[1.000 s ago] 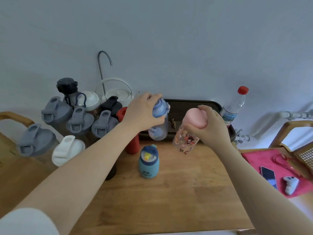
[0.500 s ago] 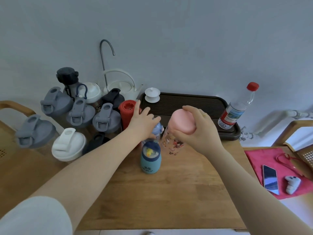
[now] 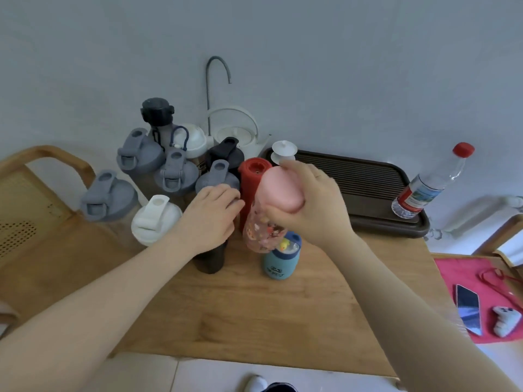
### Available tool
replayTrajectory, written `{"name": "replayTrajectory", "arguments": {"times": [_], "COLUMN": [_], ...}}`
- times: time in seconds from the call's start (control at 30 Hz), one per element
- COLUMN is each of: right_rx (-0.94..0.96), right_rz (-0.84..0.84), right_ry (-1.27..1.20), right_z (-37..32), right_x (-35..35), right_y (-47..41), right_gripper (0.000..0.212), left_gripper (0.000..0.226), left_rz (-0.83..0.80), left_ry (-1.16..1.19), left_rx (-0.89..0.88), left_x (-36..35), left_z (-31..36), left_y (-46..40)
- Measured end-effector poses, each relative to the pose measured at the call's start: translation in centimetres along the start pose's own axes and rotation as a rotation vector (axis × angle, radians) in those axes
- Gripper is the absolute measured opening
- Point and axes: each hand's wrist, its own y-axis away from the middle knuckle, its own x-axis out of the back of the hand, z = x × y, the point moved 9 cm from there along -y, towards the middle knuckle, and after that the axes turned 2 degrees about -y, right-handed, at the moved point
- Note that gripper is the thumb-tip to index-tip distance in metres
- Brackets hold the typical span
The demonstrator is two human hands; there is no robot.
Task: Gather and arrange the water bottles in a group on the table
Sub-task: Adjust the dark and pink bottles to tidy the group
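Above the teal kids' bottle [image 3: 279, 260], right hand [image 3: 307, 206] grips pink-capped bottle [image 3: 271, 213], tilted; left hand [image 3: 210, 216] covers sth, grip unclear. Risk: knocking red bottle [image 3: 250, 182] while setting down.

Two bare forearms reach into the frame from the bottom corners toward the centre. The left arm enters from the lower left and angles up and to the right; the left hand [image 3: 210, 219] sits palm down just left of centre, fingers curled downward and knuckles facing the camera. What it holds is hidden under the hand. The right arm enters from the lower right, angling up and left. The right hand [image 3: 308, 206], at centre, has its fingers and thumb wrapped around a pink bottle cap [image 3: 280, 190].
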Motion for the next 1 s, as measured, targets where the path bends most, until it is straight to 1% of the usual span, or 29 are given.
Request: {"name": "replayTrajectory", "arguments": {"times": [0.1,0.17,0.23,0.3,0.4,0.43,0.53,0.6,0.7,0.8,0.87,0.93,1.0], "right_rx": [-0.035,-0.069,-0.106,-0.127,-0.162,-0.183,-0.219,-0.178,-0.094,-0.073,-0.116,-0.183,-0.199], "right_rz": [-0.188,-0.257,-0.293,-0.314,-0.275,-0.26,-0.252,-0.248,-0.258,-0.193,-0.177,-0.193,-0.225], "right_ry": [0.087,0.122,0.155,0.2,0.187,0.175,0.162,0.215,0.364,0.424,0.404,0.335,0.259], "right_z": [0.5,1.3,2.0,2.6,3.0,3.2,4.0,3.9,3.9,5.4,7.1,8.5,9.1], "right_x": [-5.7,-8.7,-11.0,-12.8,-14.0,-14.1,-14.0,-13.8,-13.3,-11.9,-11.0,-10.7,-11.2], "right_y": [1.0,2.0,3.0,3.8,3.9,3.8,3.4,3.5,4.6,6.0,7.1,8.0,8.3], "right_gripper": [0.076,0.077,0.078,0.079,0.077,0.077,0.078,0.081,0.092,0.102,0.108,0.11,0.104], "left_gripper": [0.039,0.043,0.053,0.071,0.093,0.094,0.085,0.082,0.084,0.088,0.091,0.094,0.093], "left_rz": [-0.109,-0.165,-0.207,-0.255,-0.333,-0.338,-0.293,-0.279,-0.26,-0.259,-0.262,-0.275,-0.281], "left_ry": [0.015,0.03,0.05,0.073,0.061,0.059,0.089,0.102,0.093,0.08,0.068,0.083,0.102], "left_rx": [0.036,0.067,0.105,0.144,0.143,0.142,0.133,0.116,0.099,0.104,0.129,0.156,0.175], "left_x": [-1.3,-2.3,-2.9,-3.4,-4.2,-4.4,-4.6,-4.6,-4.5,-4.6,-4.7,-4.9,-5.0], "left_z": [-0.2,-0.1,-0.2,-0.5,-0.4,-0.3,-0.3,-0.4,-0.4,-0.3,-0.3,-0.4,-0.4], "left_y": [3.2,4.8,5.7,6.3,6.9,7.0,6.9,6.8,6.9,7.2,7.3,7.3,7.3]}}
